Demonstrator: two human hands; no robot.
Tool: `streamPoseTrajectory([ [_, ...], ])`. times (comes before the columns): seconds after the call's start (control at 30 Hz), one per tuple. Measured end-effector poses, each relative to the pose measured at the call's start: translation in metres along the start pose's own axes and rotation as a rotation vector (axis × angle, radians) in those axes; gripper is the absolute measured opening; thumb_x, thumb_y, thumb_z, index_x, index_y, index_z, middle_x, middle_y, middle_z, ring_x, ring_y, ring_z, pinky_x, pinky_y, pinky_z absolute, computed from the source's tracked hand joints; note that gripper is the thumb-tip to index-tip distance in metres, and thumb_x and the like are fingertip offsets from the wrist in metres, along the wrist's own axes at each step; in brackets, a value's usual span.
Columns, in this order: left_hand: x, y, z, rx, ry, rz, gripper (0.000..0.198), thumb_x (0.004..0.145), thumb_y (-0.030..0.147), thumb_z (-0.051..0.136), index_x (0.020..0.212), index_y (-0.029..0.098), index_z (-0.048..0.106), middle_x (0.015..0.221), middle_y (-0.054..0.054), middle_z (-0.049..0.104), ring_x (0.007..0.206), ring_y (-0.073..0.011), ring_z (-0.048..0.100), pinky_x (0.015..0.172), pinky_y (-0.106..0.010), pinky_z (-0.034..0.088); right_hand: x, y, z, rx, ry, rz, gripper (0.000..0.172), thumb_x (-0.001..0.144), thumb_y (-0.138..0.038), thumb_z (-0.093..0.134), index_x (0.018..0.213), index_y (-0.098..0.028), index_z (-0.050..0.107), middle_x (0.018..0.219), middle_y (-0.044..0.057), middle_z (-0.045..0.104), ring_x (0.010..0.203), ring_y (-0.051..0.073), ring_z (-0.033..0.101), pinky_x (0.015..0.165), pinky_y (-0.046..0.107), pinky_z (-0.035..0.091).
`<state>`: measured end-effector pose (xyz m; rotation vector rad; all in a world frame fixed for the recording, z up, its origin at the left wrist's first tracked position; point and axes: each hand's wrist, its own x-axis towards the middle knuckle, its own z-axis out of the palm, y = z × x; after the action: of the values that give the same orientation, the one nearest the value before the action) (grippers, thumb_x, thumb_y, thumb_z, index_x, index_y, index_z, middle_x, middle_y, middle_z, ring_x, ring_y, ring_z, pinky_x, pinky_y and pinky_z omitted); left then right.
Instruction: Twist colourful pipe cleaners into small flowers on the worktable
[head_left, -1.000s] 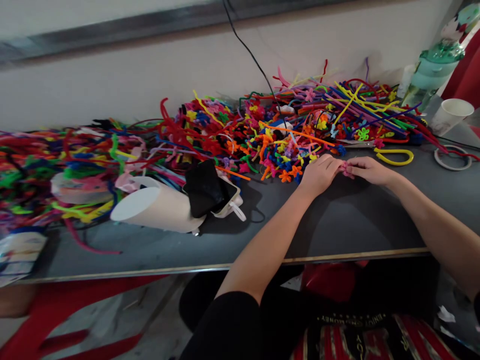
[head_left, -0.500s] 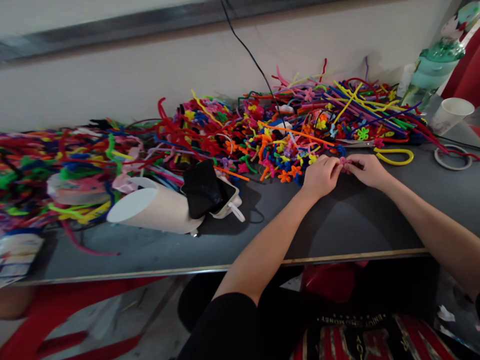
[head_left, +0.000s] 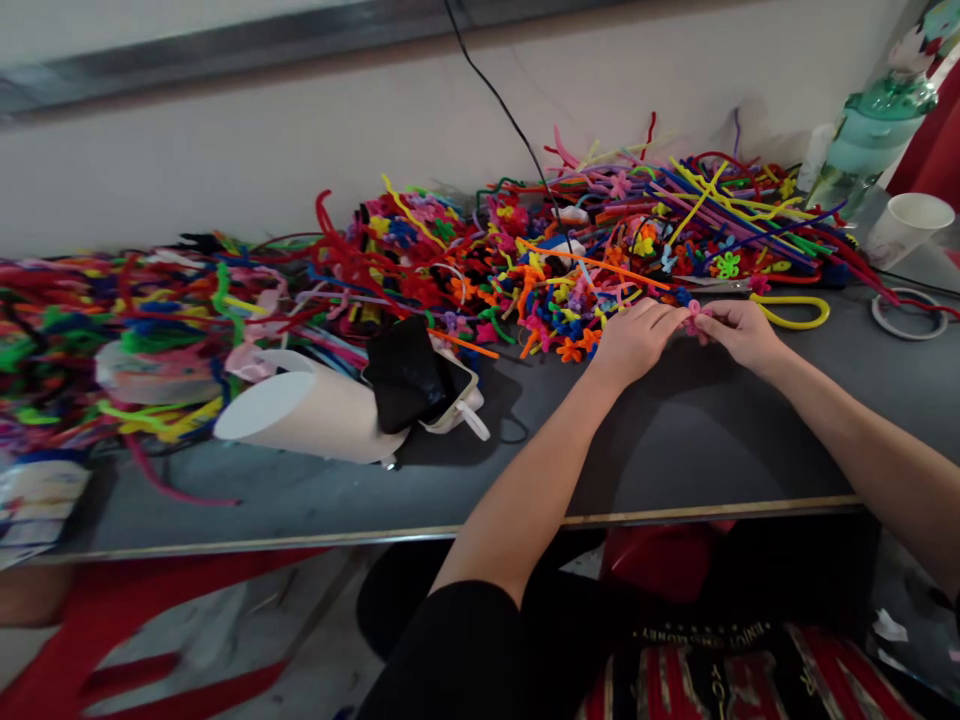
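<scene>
Between my two hands is a small pink pipe-cleaner flower [head_left: 694, 312], held just above the grey table. My left hand [head_left: 636, 340] pinches its left side with closed fingers. From the right, the thumb and fingers of my right hand [head_left: 739, 330] grip the same flower. Part of it is hidden behind the fingertips. Orange pipe-cleaner flowers [head_left: 570, 351] lie just left of my left hand. A yellow pipe-cleaner loop [head_left: 802, 314] rests behind my right hand.
A long heap of coloured pipe cleaners [head_left: 480, 260] runs along the wall. On the left stand a white slanted tube [head_left: 315, 415] and a black phone-like object [head_left: 409, 375]. At the right are a paper cup [head_left: 909, 225], a grey ring [head_left: 904, 325] and a green bottle [head_left: 870, 140].
My left hand has shifted slightly left and up, its fingers more stretched out. The pink flower shows a little more between the hands. My right hand has barely moved.
</scene>
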<state>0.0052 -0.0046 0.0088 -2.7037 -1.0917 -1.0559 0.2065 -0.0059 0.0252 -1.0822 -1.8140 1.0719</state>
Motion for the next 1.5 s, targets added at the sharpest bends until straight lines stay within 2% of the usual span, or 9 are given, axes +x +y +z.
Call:
streamPoseTrajectory([
  [0.17, 0.001, -0.001, -0.007, 0.141, 0.006, 0.120, 0.029, 0.102, 0.024, 0.040, 0.100, 0.018, 0.068, 0.086, -0.007, 0.069, 0.083, -0.0182, 0.061, 0.072, -0.030, 0.045, -0.001, 0.001, 0.004, 0.038, -0.059, 0.040, 0.050, 0.079, -0.066, 0.061, 0.076, -0.017, 0.070, 0.062, 0.003, 0.062, 0.060, 0.015, 0.054, 0.063, 0.031, 0.044],
  [0.3, 0.004, 0.012, -0.004, 0.049, -0.006, 0.008, 0.033, 0.099, 0.026, 0.041, 0.074, 0.017, 0.060, 0.067, -0.006, 0.058, 0.074, -0.0187, 0.056, 0.064, -0.030, 0.042, -0.007, -0.004, 0.008, -0.229, 0.098, -0.068, 0.037, 0.085, -0.051, 0.060, 0.070, -0.020, 0.070, 0.072, 0.007, 0.066, 0.072, 0.020, 0.059, 0.071, 0.036, 0.047],
  [0.53, 0.007, 0.015, 0.007, -0.827, -0.093, -0.568, 0.038, 0.089, 0.038, 0.049, 0.057, 0.019, 0.044, 0.050, 0.005, 0.036, 0.046, -0.0083, 0.035, 0.048, -0.025, 0.029, -0.011, -0.008, 0.011, -0.468, 0.208, -0.199, 0.028, 0.087, -0.038, 0.060, 0.067, -0.022, 0.072, 0.077, 0.008, 0.063, 0.080, 0.023, 0.058, 0.082, 0.042, 0.046],
  [0.63, 0.007, 0.008, 0.007, -1.040, -0.136, -0.576, 0.035, 0.085, 0.046, 0.056, 0.065, 0.018, 0.057, 0.055, 0.004, 0.044, 0.046, -0.0067, 0.036, 0.047, -0.024, 0.028, -0.011, -0.006, 0.009, -0.305, 0.161, -0.107, 0.030, 0.087, -0.042, 0.061, 0.069, -0.021, 0.072, 0.077, 0.007, 0.065, 0.072, 0.019, 0.058, 0.075, 0.038, 0.047],
  [0.73, 0.006, 0.005, 0.007, -1.052, -0.084, -0.525, 0.036, 0.083, 0.050, 0.064, 0.071, 0.017, 0.064, 0.058, 0.003, 0.048, 0.050, -0.0069, 0.039, 0.048, -0.024, 0.029, -0.012, -0.007, 0.007, -0.247, 0.166, -0.117, 0.032, 0.086, -0.044, 0.061, 0.067, -0.020, 0.071, 0.078, 0.007, 0.067, 0.074, 0.019, 0.059, 0.074, 0.036, 0.048],
  [0.93, 0.005, 0.006, 0.015, -1.194, 0.065, -0.714, 0.033, 0.071, 0.048, 0.077, 0.078, 0.017, 0.068, 0.069, 0.001, 0.061, 0.057, -0.0070, 0.048, 0.051, -0.022, 0.037, -0.013, -0.008, 0.010, -0.203, 0.210, -0.066, 0.036, 0.086, -0.050, 0.061, 0.073, -0.019, 0.073, 0.075, 0.007, 0.069, 0.065, 0.016, 0.057, 0.066, 0.033, 0.045],
  [1.27, 0.005, 0.005, 0.020, -1.106, 0.079, -0.666, 0.032, 0.079, 0.048, 0.072, 0.084, 0.017, 0.072, 0.070, -0.002, 0.067, 0.060, -0.0105, 0.057, 0.055, -0.024, 0.045, -0.012, -0.007, 0.014, -0.249, 0.219, 0.023, 0.042, 0.084, -0.056, 0.059, 0.071, -0.017, 0.069, 0.059, 0.004, 0.063, 0.053, 0.013, 0.050, 0.055, 0.029, 0.037],
  [1.4, 0.005, 0.004, 0.018, -0.860, 0.148, -0.524, 0.029, 0.082, 0.047, 0.071, 0.086, 0.018, 0.075, 0.085, -0.005, 0.076, 0.081, -0.0177, 0.069, 0.078, -0.031, 0.054, -0.009, -0.001, 0.011, -0.239, 0.078, -0.001, 0.036, 0.084, -0.052, 0.059, 0.084, -0.018, 0.069, 0.061, 0.002, 0.061, 0.056, 0.013, 0.050, 0.057, 0.028, 0.039],
  [1.5, 0.005, 0.001, 0.019, -0.809, 0.157, -0.567, 0.029, 0.085, 0.046, 0.067, 0.084, 0.017, 0.075, 0.081, -0.005, 0.076, 0.077, -0.0170, 0.068, 0.075, -0.031, 0.054, -0.007, 0.002, 0.006, -0.207, -0.021, -0.088, 0.029, 0.085, -0.046, 0.058, 0.087, -0.019, 0.069, 0.076, 0.005, 0.068, 0.067, 0.016, 0.060, 0.068, 0.031, 0.046],
])
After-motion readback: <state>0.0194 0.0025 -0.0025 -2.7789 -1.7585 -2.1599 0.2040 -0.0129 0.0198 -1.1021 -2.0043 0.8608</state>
